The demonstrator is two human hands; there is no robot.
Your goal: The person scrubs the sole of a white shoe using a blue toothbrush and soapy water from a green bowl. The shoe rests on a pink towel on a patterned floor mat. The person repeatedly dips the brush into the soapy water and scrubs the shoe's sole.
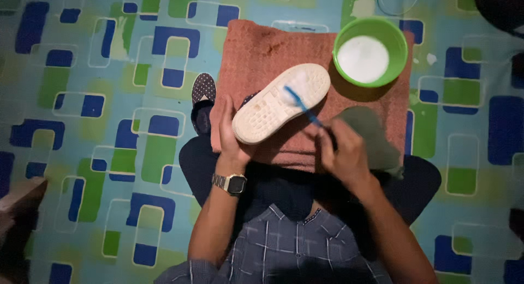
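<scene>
White rubber is what we see most: the bumpy sole of a white shoe [281, 103], turned up. Our left hand [230, 136] wraps its fingers around the heel end, pressed tight on the shoe. Our right hand [343, 153] pinches the handle of a thin blue toothbrush [302, 106], and the bristles sit in white foam near the toe, just past our fingertips.

To scrub well, we think small, short rubs along the grooves work best, with the left hand keeping the shoe from wobbling.

Under our fingers lies a folded pinkish-brown towel [262, 49]. Beyond the right fingers stands a round green plastic bowl of white soapy water [370, 52], and a grey-green cloth [368, 134] lies beside them. All around is a floor mat with blue and green squares [93, 98]. It is dim.
</scene>
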